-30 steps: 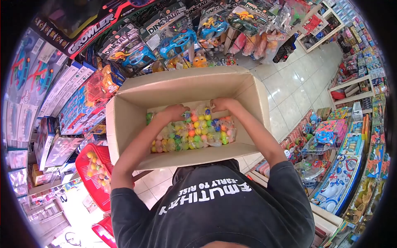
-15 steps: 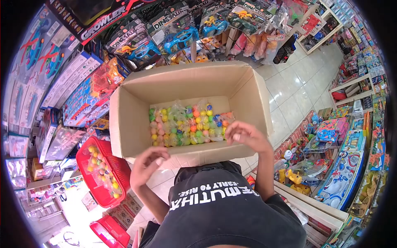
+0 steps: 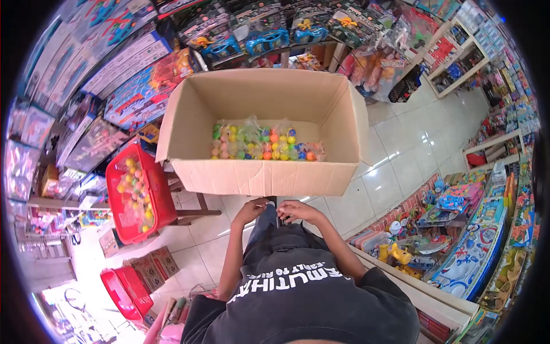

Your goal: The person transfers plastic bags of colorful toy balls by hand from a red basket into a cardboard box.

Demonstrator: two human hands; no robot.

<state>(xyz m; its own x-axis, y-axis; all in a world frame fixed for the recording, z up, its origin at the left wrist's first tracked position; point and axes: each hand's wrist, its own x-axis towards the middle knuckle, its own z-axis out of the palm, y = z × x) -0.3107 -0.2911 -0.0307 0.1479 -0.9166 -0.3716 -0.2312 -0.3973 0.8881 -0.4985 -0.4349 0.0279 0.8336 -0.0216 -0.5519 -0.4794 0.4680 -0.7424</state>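
Note:
My left hand (image 3: pixel 251 211) is in front of my waist, fingers bent and pressed together; whether anything small is in them does not show. Close beside it, my right hand (image 3: pixel 299 211) has its fingers loosely bent and apart, with nothing visible in them. Both hands are outside the large cardboard box (image 3: pixel 263 178), just below its near wall. Inside the box, bags of colourful small balls (image 3: pixel 260 140) cover the bottom; the near wall hides part of them.
At the left, a red basket (image 3: pixel 163 198) holds more bagged balls, beside a wooden stool (image 3: pixel 200 212). A second red basket (image 3: pixel 123 295) is lower down. Toy shelves (image 3: pixel 412 252) line the right, and packaged toys (image 3: pixel 266 37) hang behind the box.
Both hands have come back from the box's near side to my waist and closer together. The view has shifted, so the near wall now hides more of the balls.

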